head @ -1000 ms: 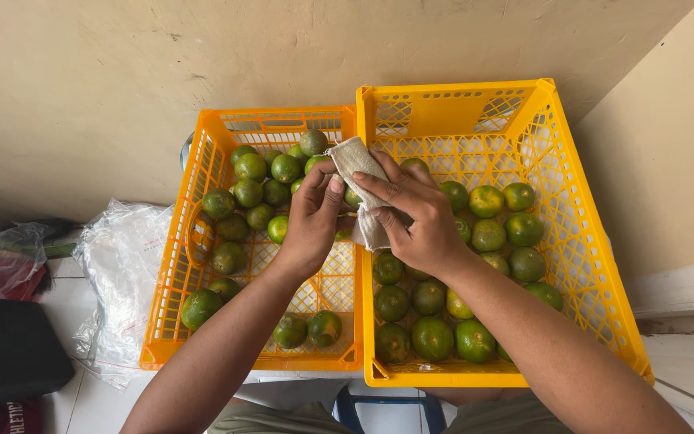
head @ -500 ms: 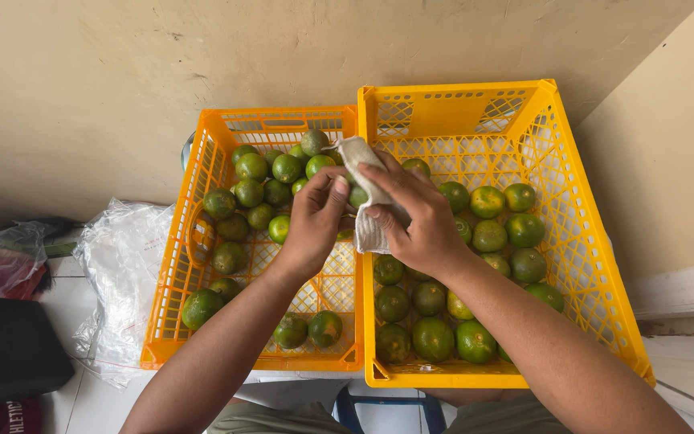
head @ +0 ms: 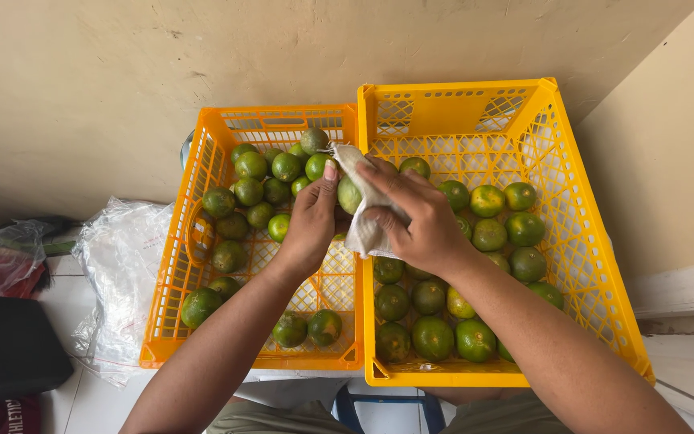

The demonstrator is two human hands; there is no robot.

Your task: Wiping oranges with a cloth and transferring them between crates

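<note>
Wiping step, by the look: left hand (head: 311, 221) grips a green fruit (head: 349, 195) over the seam between two yellow crates (head: 172, 281), right hand (head: 419, 217) at its 3 o'clock pressing a cloth (head: 363, 229) around it; next calls for turning it.

forearms: bare, no sleeves | wrists: no watch, no bands | legs: khaki-olive trousers
</note>
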